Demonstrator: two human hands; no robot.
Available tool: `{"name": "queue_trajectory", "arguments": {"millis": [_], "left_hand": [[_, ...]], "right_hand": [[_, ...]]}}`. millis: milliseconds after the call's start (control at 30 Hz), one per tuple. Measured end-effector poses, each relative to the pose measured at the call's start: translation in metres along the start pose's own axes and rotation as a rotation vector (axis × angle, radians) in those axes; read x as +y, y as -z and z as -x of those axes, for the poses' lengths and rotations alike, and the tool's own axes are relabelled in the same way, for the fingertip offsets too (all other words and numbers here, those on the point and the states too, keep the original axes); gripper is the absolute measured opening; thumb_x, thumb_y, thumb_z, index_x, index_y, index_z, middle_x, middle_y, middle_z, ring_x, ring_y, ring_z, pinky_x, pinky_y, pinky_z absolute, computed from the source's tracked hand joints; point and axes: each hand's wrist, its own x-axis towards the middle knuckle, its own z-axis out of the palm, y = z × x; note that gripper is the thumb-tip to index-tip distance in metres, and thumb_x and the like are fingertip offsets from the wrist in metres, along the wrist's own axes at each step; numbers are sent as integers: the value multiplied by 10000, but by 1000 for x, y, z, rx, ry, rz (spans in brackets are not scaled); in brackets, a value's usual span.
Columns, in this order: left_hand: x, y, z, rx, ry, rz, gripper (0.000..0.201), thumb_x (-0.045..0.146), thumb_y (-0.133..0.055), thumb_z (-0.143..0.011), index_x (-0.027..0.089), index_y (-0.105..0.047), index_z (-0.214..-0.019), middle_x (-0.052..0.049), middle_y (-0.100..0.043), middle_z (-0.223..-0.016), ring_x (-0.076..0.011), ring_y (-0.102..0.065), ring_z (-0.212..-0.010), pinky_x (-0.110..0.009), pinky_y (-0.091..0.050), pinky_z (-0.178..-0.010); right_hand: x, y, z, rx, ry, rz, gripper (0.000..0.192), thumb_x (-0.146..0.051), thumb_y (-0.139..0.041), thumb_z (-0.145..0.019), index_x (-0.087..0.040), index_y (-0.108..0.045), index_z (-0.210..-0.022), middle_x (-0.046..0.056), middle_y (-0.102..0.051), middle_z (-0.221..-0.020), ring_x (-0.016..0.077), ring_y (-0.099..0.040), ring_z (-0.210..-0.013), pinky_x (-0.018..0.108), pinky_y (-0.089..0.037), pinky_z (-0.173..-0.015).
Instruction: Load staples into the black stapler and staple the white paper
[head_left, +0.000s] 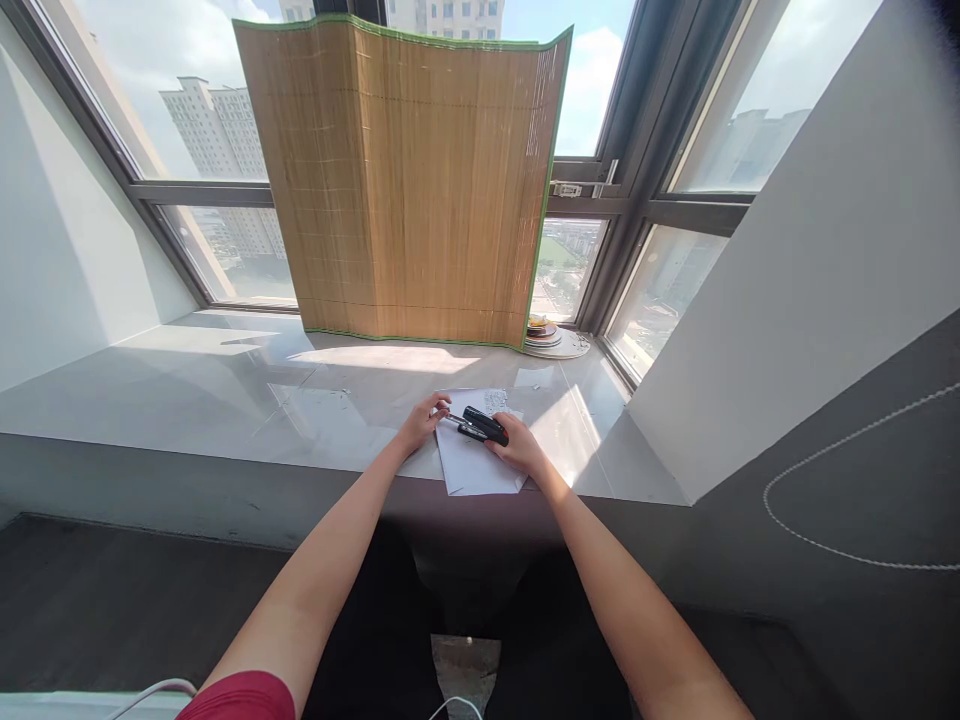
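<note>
A black stapler [489, 424] is in my right hand [517, 446], whose fingers are wrapped round its rear end. Its upper and lower parts look spread apart, with a slim metal part pointing left. At that metal end, my left hand [424, 420] has its thumb and fingertips pinched together. Whether they grip the metal or something small is too fine to tell. Beneath the stapler lie white papers [480, 474] on the sill, reaching slightly over its front edge. A patch of dark print [495, 400] shows near their top.
The pale tiled sill [187, 385] runs below the windows. A bamboo mat [442, 190] with green edging stands upright against the glass. Stacked plates [543, 334] sit on a round white mat [574, 345] at the right corner. A beaded cord [795, 540] hangs at right.
</note>
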Motion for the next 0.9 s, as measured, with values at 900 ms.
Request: {"name": "queue_trajectory", "arguments": {"millis": [900], "left_hand": [[-3,-3,-3,-40,-69,-202,154,233,-577,-963,215,-717,-1024,-87,-604,-1061,-273,-530,-1114,-444,-420,-1063]], "right_hand": [[5,-3,-1,5,1,-13,192,-289,-658,-805,-246,-546,-954,36,-620,-969,245,-566,-922,336,-430,-790]]}}
